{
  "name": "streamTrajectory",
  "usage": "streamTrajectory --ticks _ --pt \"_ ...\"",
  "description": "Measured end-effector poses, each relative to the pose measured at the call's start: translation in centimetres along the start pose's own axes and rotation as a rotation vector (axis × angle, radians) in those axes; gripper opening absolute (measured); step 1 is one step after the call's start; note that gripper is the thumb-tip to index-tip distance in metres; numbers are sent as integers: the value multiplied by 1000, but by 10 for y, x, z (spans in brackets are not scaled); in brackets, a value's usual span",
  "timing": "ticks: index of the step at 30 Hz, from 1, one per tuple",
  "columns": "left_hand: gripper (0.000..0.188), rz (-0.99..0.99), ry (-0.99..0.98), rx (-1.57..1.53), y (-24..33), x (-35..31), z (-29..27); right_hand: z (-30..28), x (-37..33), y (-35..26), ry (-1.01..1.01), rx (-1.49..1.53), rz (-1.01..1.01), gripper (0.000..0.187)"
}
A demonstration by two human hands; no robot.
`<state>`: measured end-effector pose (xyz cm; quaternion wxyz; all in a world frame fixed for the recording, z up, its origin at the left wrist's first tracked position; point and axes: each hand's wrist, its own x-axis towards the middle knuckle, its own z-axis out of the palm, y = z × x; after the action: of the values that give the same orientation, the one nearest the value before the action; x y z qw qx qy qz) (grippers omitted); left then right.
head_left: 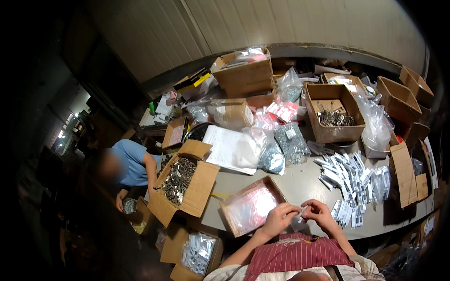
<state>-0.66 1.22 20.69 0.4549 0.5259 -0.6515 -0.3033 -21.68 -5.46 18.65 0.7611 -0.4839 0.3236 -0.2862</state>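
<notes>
Just in front of my body, at the near edge of the table, both hands meet over a small see-through plastic bag [298,225]. My left hand [278,220] pinches it from the left with bent fingers. On the other side my right hand [319,214] has thumb and fingertips closed at the bag's top; something small and whitish there is too tiny to make out. Left of my left hand lies a shallow cardboard box [228,211] holding see-through bags with red print. To the right of my right hand is a spread pile of grey-and-white narrow packets [347,180].
A carton of dark metal parts [180,180] stands left, beside a person in a blue shirt [133,161] holding a small container. Bags of small metal pieces [290,143] and white sheets [229,145] lie behind. A tall carton with metal parts [335,133] stands back right.
</notes>
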Motion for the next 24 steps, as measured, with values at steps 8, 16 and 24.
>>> streamTrajectory --ticks 8,16,24 --pt "29 14 202 271 7 5 5 14 3 -33 92 -628 -555 40" --pt "27 33 78 189 -10 4 15 8 10 -42 -109 -1040 -693 43" --pt "65 113 -9 314 -3 10 7 -5 1 -23 -295 -1128 -452 60"
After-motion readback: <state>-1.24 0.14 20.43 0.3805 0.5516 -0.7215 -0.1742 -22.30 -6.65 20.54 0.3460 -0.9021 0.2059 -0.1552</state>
